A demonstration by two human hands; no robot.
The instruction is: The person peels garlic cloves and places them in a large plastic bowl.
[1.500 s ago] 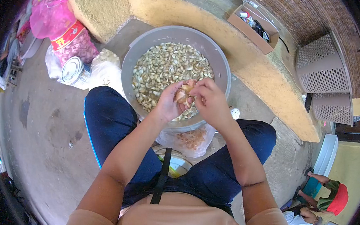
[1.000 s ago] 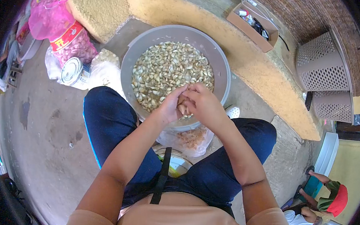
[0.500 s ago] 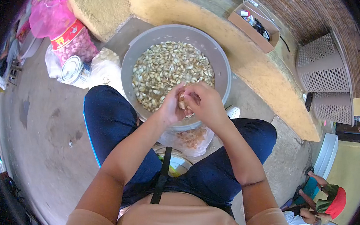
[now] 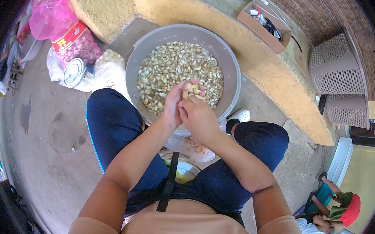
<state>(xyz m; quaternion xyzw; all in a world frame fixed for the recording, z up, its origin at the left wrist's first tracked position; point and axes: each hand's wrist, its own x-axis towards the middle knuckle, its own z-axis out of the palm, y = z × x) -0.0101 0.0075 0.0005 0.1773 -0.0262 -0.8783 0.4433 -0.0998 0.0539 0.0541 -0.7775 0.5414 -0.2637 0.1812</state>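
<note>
A big grey basin [image 4: 231, 79] stands between my knees, with many garlic cloves [image 4: 178, 60] lying in water inside it. Over its near side, my left hand [image 4: 173, 104] is cupped around a small bunch of garlic cloves [image 4: 193, 92]. My right hand [image 4: 201, 121] is pressed against the left palm just below that bunch, its fingers curled inward. What the right fingertips pinch is hidden. Under the basin's near rim lies a clear plastic bag with brownish peelings [image 4: 198, 148], partly covered by my right forearm.
At the left are a pink net sack of garlic [image 4: 78, 46], a lidded white can [image 4: 76, 73] and a white sack [image 4: 110, 76]. A low yellow wall [image 4: 267, 74] curves behind the basin, with a cardboard box [image 4: 261, 29] on it. Two people [image 4: 336, 212] sit at the lower right.
My right hand has turned and dropped lower, from over the left fingers to beside the left palm. The cloves in the left hand now show more openly. My right foot's white shoe shows more.
</note>
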